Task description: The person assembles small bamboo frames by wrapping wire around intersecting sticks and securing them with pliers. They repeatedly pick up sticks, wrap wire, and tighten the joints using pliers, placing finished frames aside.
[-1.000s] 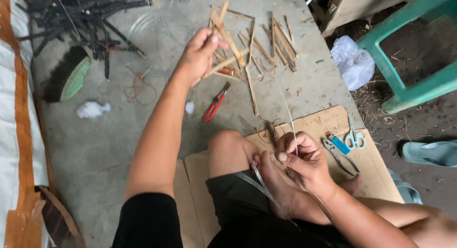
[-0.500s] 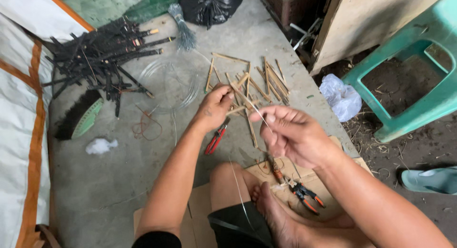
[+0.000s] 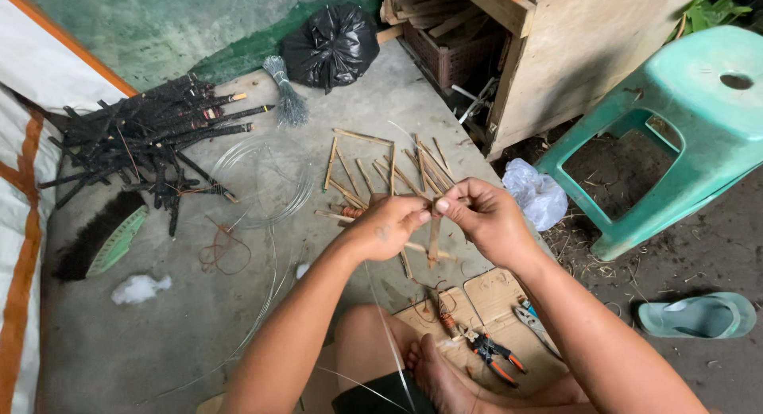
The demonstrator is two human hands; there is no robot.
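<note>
My left hand [image 3: 387, 226] and my right hand [image 3: 482, 216] meet above the concrete floor, fingertips touching. Between them they pinch a short bamboo stick [image 3: 434, 237] that hangs down from the fingers. A thin clear wire [image 3: 387, 338] runs from the hands down toward my lap. Behind the hands lies a scatter of several bamboo sticks [image 3: 373, 169]. My bare foot [image 3: 439, 376] rests on a piece of cardboard [image 3: 497, 292].
Red-handled pliers [image 3: 490, 355], another pair of pliers [image 3: 532, 319], a coil of wire [image 3: 261, 179], a pile of black sticks [image 3: 143, 141], a brush [image 3: 103, 235], a black bag [image 3: 331, 43], a white plastic bag [image 3: 536, 193], a green plastic stool [image 3: 688, 126], a wooden crate [image 3: 548, 48] and a sandal [image 3: 699, 315].
My left hand left the stick pile and came to my right hand. Both hands now hold one bamboo stick. The view tilted up, so the crate and stool show more.
</note>
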